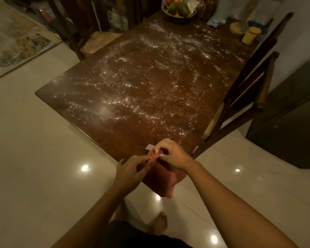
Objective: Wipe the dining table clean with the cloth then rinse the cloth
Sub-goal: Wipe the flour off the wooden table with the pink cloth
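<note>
Reddish cloth hangs at the near corner of the flour-speckled table, both the left hand and right hand pinching its top edge; fold it flat, I'd say, before wiping.

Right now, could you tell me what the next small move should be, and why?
Probably lower the cloth onto the table by its near corner: the left hand and right hand pinch it at the edge, and white powder covers the top.
</note>
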